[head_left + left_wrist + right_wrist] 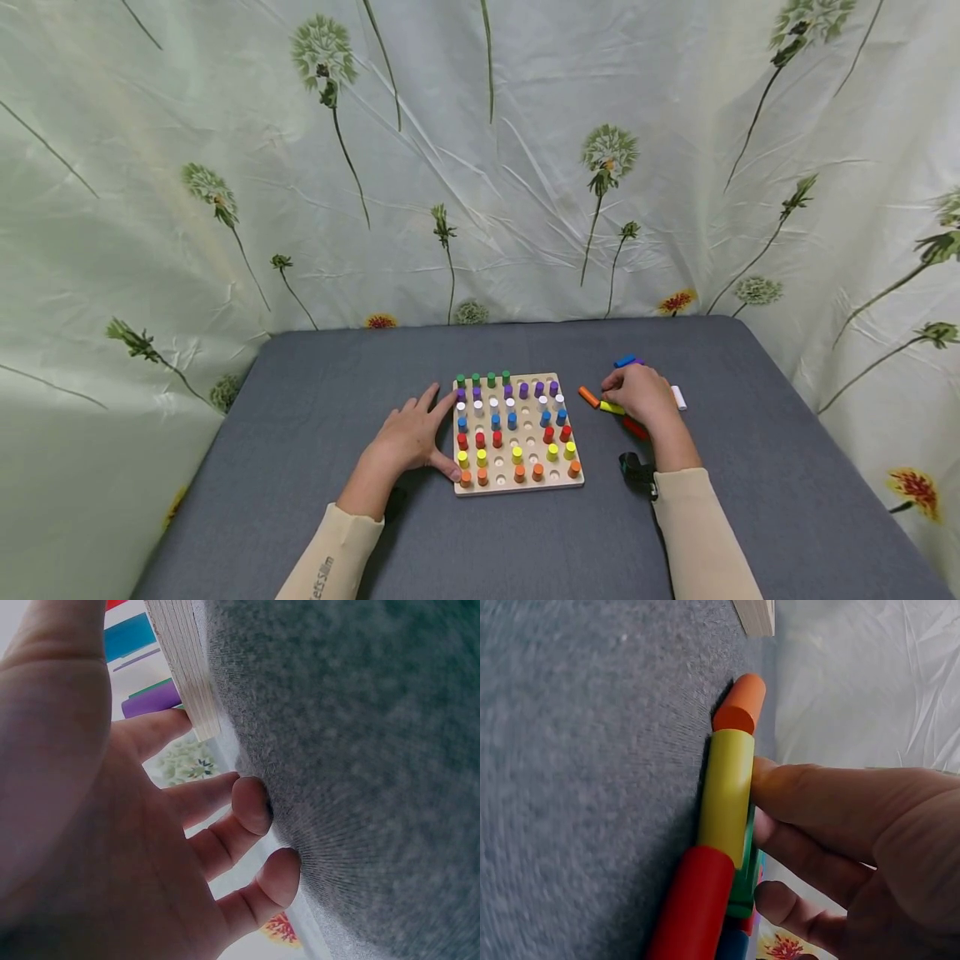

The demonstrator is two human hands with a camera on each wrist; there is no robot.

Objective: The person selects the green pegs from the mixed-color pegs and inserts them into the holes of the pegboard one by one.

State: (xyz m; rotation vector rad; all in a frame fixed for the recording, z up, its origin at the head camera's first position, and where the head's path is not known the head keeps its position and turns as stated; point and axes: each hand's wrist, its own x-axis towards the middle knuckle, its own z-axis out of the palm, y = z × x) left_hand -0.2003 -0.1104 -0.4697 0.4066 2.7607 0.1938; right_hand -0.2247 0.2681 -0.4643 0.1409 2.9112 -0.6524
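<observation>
A wooden pegboard [517,489] stands on the table, with coloured pegs upright in rows and several bare holes. My left hand [407,437] is spread at its left side, thumb by the near corner and index finger by the far part of that edge. In the left wrist view, the index fingertip meets the board's side by a purple peg [152,698]. Right of the board, my right hand [643,396] reaches down with bent fingers among loose pegs. Its thumb and fingertips pinch a green peg [742,889], partly hidden behind a yellow peg [727,791].
Around the right hand lie an orange peg [588,397], a red peg [636,428], a white peg [678,397] and a blue peg [624,361]. A grey cloth covers the table [345,367]. Behind it hangs a flower-print curtain [525,208].
</observation>
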